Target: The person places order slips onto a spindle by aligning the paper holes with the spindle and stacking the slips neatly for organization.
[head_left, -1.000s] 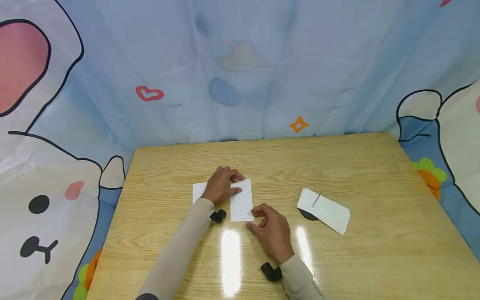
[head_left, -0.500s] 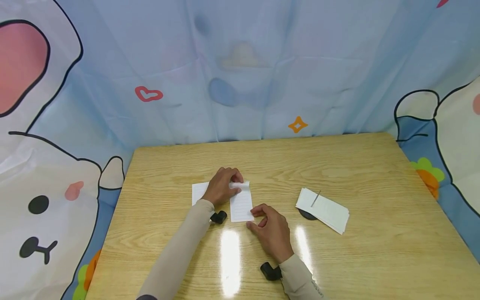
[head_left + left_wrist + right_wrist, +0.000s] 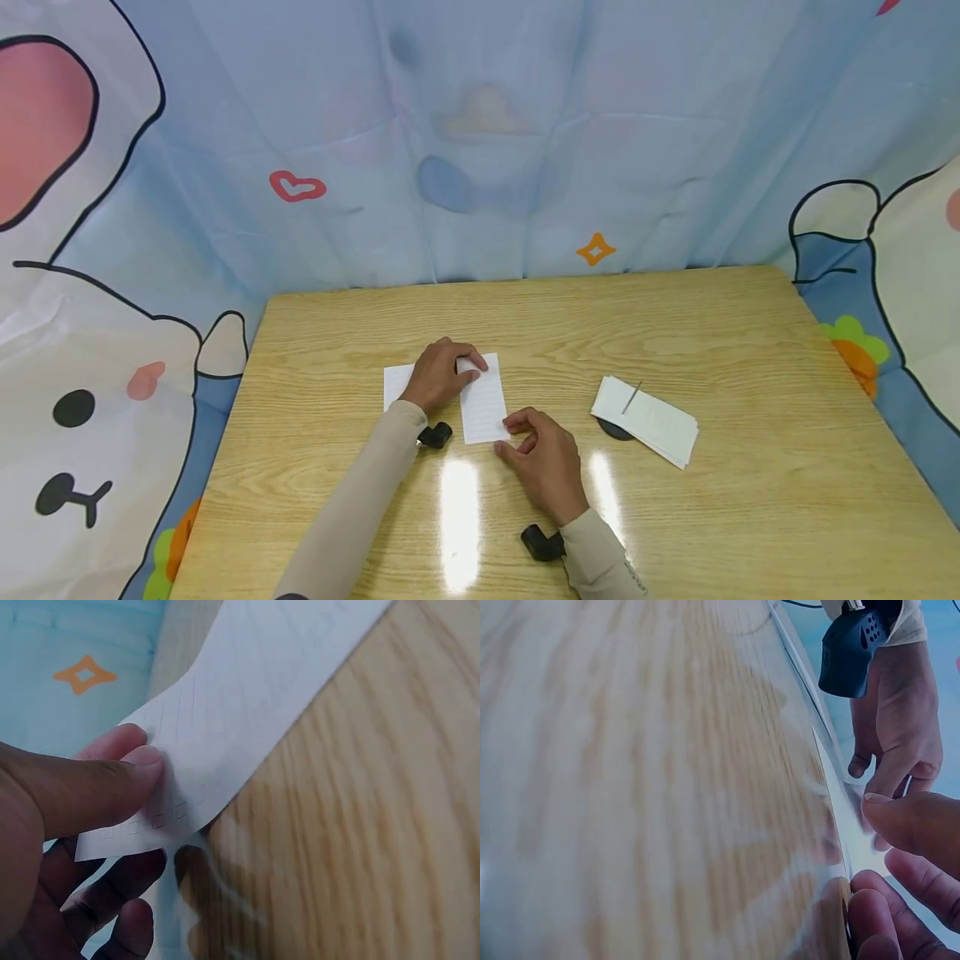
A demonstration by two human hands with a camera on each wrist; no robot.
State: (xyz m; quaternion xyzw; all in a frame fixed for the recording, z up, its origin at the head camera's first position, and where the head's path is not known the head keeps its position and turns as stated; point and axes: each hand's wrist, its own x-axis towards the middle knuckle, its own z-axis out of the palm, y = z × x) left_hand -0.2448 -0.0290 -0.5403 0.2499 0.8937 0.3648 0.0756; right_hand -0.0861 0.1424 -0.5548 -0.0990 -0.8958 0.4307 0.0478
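Observation:
A lined white sheet of paper (image 3: 483,404) lies near the middle of the wooden table. My left hand (image 3: 441,375) pinches its far end, thumb on top and fingers beneath; in the left wrist view that end of the sheet (image 3: 247,690) bends up off the table. At the near right corner is my right hand (image 3: 543,467), its index fingertip at the sheet's edge and the thumb a little apart below. The right wrist view has the thumb (image 3: 915,821) and fingers on either side of the corner, with a gap between them.
Another white sheet (image 3: 396,382) lies partly hidden behind the left hand. To the right, several white papers (image 3: 663,429) sit on a bill spike, its thin rod (image 3: 632,398) poking through and its round black base (image 3: 617,430) showing beneath. A printed curtain (image 3: 480,208) hangs behind the table.
The far edge of the lined sheet curled up half a second ago and now lies straighter. My left fingers have shifted slightly at that edge; the right hand has hardly moved.

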